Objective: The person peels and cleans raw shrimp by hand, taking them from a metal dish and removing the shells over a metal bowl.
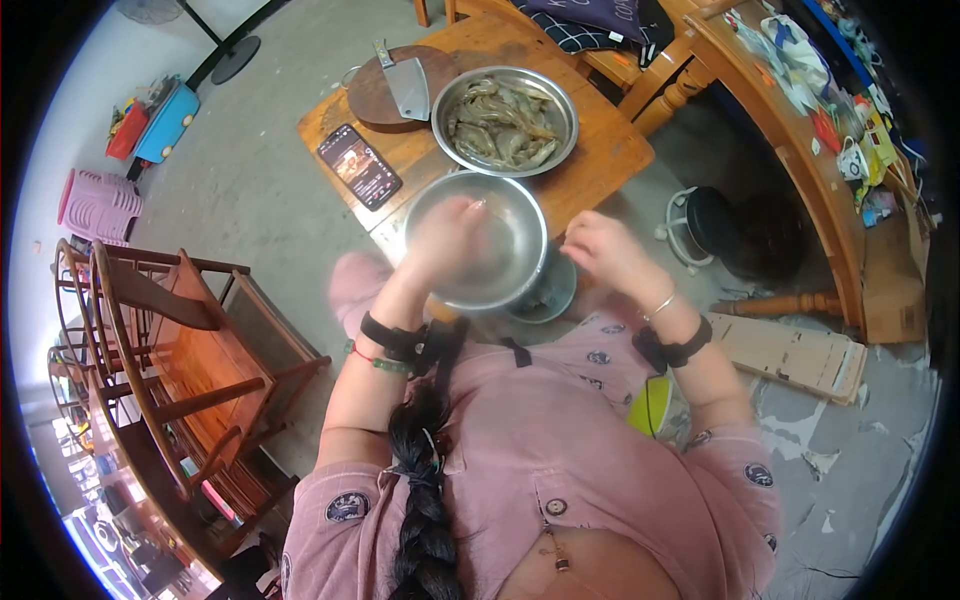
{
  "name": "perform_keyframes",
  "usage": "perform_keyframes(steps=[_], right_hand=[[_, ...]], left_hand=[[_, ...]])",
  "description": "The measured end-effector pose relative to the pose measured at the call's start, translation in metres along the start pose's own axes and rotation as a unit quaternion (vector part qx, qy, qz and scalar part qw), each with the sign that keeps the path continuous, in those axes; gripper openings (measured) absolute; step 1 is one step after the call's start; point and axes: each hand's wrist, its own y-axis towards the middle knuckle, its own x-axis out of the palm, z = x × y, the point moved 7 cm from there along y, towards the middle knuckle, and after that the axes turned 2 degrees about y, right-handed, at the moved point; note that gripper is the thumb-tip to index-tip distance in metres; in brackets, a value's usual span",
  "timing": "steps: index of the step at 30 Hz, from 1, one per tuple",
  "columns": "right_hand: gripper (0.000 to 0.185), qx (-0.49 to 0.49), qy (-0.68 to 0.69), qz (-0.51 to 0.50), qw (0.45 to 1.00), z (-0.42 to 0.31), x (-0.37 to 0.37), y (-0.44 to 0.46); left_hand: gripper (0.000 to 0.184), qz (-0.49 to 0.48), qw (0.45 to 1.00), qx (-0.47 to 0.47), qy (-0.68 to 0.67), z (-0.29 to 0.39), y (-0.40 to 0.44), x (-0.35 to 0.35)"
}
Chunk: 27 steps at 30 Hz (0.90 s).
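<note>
My left hand (445,235), blurred by motion, is above a steel bowl (530,245) at the table's near edge. Its fingers are drawn together, with a small pale bit at their tips that I cannot make out. Just right of that bowl my right hand (605,248) has its fingers curled in a pinch; what they hold, if anything, is hidden. Behind the near bowl stands a second steel bowl (572,130), full of raw grey shrimp (500,122). Partly hidden beneath the near bowl is a bluish container (557,295).
On the small wooden table (620,150) are a round cutting board (370,100) with a cleaver (408,90) and a lit phone (360,167). A wooden chair (190,340) stands left. A black stool (700,225) and flat cardboard (790,355) are at right.
</note>
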Motion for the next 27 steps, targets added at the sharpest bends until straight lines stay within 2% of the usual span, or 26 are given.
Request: perform_keyframes(steps=[1,3,4,7,10,12,16,19,21,27], right_hand=[[0.012,-0.001,0.006,0.01,1.0,0.004,0.006,-0.006],[0.007,-0.009,-0.009,0.025,1.0,0.005,0.011,-0.015],[0.007,-0.008,-0.009,0.026,1.0,0.007,0.013,-0.016],[0.008,-0.017,-0.026,0.04,0.999,0.008,0.014,-0.018],[0.008,0.015,-0.006,-0.014,1.0,0.013,0.02,-0.013],[0.009,0.023,-0.008,-0.034,0.999,0.013,0.024,-0.013],[0.009,0.044,-0.023,-0.037,0.998,0.005,0.02,-0.01],[0.01,0.081,-0.033,-0.063,0.994,0.009,0.022,-0.009],[0.009,0.088,-0.04,-0.101,0.99,0.011,0.028,-0.01],[0.01,0.026,-0.06,-0.08,0.995,0.01,0.026,-0.013]], left_hand=[[0.019,-0.002,1.0,0.0,0.0,-0.014,0.003,0.001],[0.019,-0.034,0.991,0.123,0.036,-0.014,0.006,0.006],[0.019,-0.035,0.991,0.124,0.037,-0.017,0.007,0.008],[0.021,-0.049,0.994,0.096,-0.006,-0.027,0.008,0.012],[0.023,-0.055,0.994,0.094,0.011,-0.016,0.006,0.013],[0.026,-0.038,0.994,-0.063,-0.076,-0.013,0.0,0.012],[0.027,-0.033,0.999,-0.039,-0.016,-0.007,-0.003,0.009],[0.027,-0.03,0.996,-0.08,-0.03,-0.01,-0.005,0.009],[0.027,-0.044,0.997,0.056,0.025,-0.003,-0.004,0.012],[0.025,-0.052,0.998,-0.009,0.043,-0.001,-0.005,0.016]])
